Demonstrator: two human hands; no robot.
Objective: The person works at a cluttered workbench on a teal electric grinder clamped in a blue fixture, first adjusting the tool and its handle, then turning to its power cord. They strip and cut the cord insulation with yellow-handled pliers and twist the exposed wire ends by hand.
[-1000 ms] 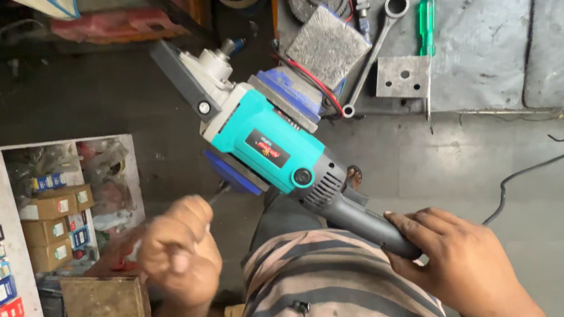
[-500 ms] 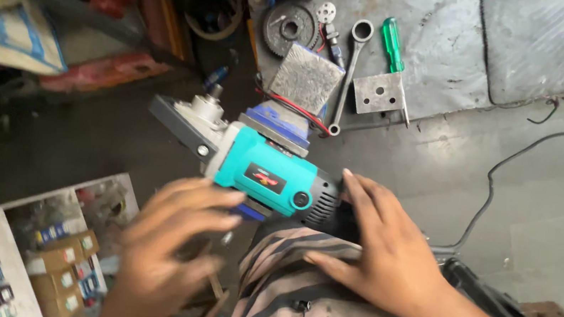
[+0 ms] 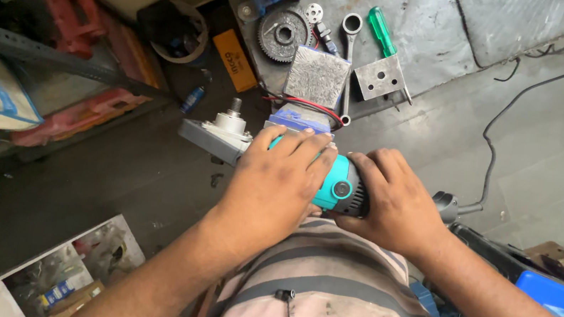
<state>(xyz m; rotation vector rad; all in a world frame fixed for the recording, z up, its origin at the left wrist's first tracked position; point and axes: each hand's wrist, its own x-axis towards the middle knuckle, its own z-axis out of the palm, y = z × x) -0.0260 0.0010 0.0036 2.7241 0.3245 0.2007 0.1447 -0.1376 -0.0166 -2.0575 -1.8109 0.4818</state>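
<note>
A teal angle grinder with a grey metal head and bare threaded spindle lies across my lap over a striped shirt. My left hand lies over the top of its teal body, fingers wrapped around it. My right hand grips the black rear handle just behind the teal part. The grinder's cord end sticks out to the right of my right hand.
On the grey slab ahead lie a gear wheel, a ring spanner, a green-handled screwdriver, a metal angle plate and a grey block. Red tool cases sit at left, a black cable at right.
My left hand has moved up from my lap onto the grinder's teal body. My right hand slid forward along the handle. The grinder now lies lower and more level.
</note>
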